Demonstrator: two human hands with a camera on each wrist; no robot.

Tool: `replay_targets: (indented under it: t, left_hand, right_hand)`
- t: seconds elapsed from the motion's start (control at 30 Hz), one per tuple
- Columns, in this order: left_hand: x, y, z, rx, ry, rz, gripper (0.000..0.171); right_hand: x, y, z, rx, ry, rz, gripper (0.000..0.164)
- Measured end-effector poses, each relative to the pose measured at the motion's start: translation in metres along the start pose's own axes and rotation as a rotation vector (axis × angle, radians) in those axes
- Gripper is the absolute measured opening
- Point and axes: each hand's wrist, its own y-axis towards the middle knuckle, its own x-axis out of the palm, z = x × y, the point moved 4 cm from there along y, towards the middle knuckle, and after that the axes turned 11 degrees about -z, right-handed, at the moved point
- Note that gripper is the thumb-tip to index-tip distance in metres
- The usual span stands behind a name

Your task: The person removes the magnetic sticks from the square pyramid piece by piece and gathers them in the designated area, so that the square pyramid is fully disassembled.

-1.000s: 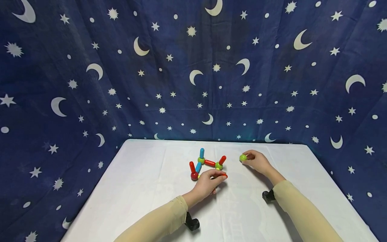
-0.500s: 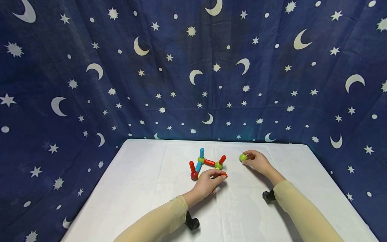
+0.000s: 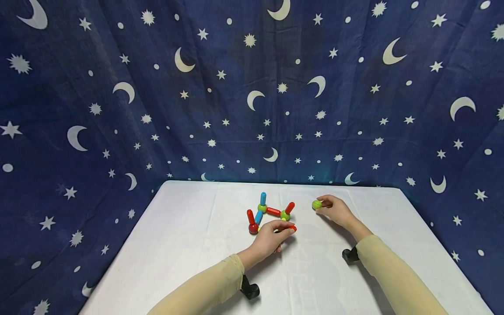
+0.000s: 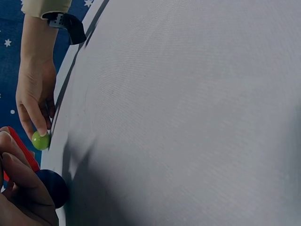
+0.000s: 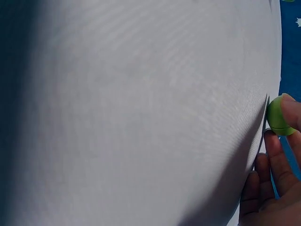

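My left hand (image 3: 269,239) pinches a red stick (image 4: 22,148) between thumb and fingers, its tip showing past the fingertips in the head view. In the left wrist view a dark blue ball (image 4: 53,188) sits at the stick's lower end, against the table. The hand covers the near side of a ball-and-stick frame, whose red ball (image 3: 253,228), green balls (image 3: 285,215), blue stick (image 3: 258,217) and red crossbar (image 3: 273,212) show behind it. Several sticks stand up from the balls. To the right, my right hand (image 3: 334,211) pinches a loose green ball (image 3: 316,204) at the table surface.
A white cloth covers the table (image 3: 189,236). Behind and to the left hangs a dark blue curtain (image 3: 236,118) with moons and stars. Black camera mounts (image 3: 250,288) are strapped at both wrists.
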Motion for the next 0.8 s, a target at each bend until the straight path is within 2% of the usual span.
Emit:
replay_targets:
  t: [0.8]
  left_hand:
    - [-0.0007, 0.0000, -0.0022, 0.016, 0.009, -0.015, 0.032]
  right_hand:
    - [-0.0002, -0.0030, -0.0010, 0.020, 0.027, -0.012, 0.052]
